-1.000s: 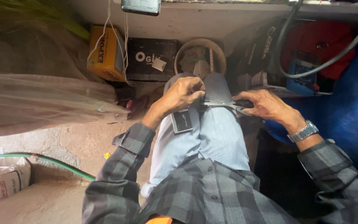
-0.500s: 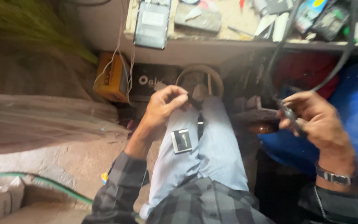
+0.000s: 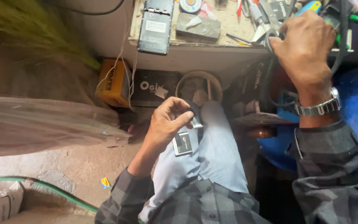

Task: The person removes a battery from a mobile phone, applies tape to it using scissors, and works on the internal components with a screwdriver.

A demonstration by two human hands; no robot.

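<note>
Two hands are working apart; nearest, the person's knees in pale trousers [image 3: 212, 166] are serving as a lap rest, and a small flat dark battery with a white label [image 3: 182, 143] is lying on the thigh, probably parked there so it stays within reach; the left hand [image 3: 168, 124] is hovering just above it, thumb and fingers pinching a small thin metal piece [image 3: 195, 121] at the knee, so that grip is closed on the piece; what the piece is I cannot tell. Farther out, below the bench edge, a yellow box [image 3: 112, 83], a black box [image 3: 156, 89] and a round tan tape roll [image 3: 198, 87] are sitting on the floor. Farthest, the right hand [image 3: 303, 45], with a metal wristwatch [image 3: 318, 108], is reaching up to the cluttered workbench [image 3: 195, 52]; its fingers are curling among cables and tools, but whether they are grasping anything I cannot tell. An opened phone [image 3: 156, 27] is lying back-up at the bench edge beside a grey block [image 3: 198, 27].
</note>
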